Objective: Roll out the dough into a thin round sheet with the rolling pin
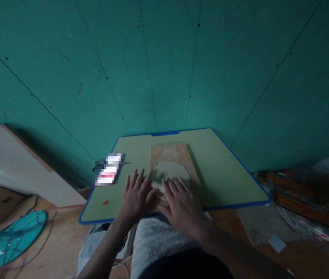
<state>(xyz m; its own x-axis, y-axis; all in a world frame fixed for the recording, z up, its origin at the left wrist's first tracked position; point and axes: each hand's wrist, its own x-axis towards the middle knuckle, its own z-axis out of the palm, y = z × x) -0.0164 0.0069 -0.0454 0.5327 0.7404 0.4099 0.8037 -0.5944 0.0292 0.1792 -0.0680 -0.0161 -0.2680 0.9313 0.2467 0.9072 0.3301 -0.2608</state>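
A round, flat sheet of pale dough (172, 170) lies on a wooden board (168, 151). Across its near side runs a pale, rounded roll (158, 187); whether this is a rolling pin or a rolled edge of the dough I cannot tell. My right hand (180, 201) lies flat over that roll and the dough's near edge, fingers stretched forward. Just left of the dough, my left hand (137, 193) is spread with its fingers apart, its thumb side by the end of the roll. Both hands cover the near part of the board.
The board rests on a pale green, blue-edged tabletop (225, 174). A blurred-out bright rectangle (109, 169) stands at its left side, near a small orange scrap (105, 202). Behind rises a green wall (164, 69). A teal round base (19, 238) and cables are on the floor at left, clutter (306, 209) at right.
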